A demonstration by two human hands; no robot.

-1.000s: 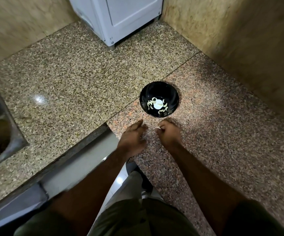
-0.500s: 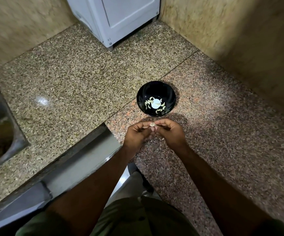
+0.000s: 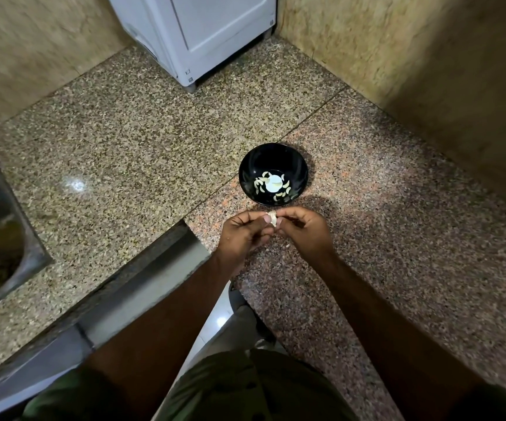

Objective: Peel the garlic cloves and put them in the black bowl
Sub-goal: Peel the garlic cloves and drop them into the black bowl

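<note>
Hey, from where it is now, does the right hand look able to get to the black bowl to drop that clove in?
Probably yes. The right hand pinches the garlic clove with the left hand, just short of the black bowl. Nothing stands between them, and the bowl's top is open.

My left hand (image 3: 245,232) and right hand (image 3: 303,230) meet at frame centre, fingers curled, fingertips pinching together; both forearms bare, reaching forward.

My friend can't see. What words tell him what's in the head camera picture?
Two hands, left hand and right hand, pinch one garlic clove between them above a speckled granite counter. Just beyond sits a black bowl holding peeled cloves; a white appliance stands in the far corner.
</note>
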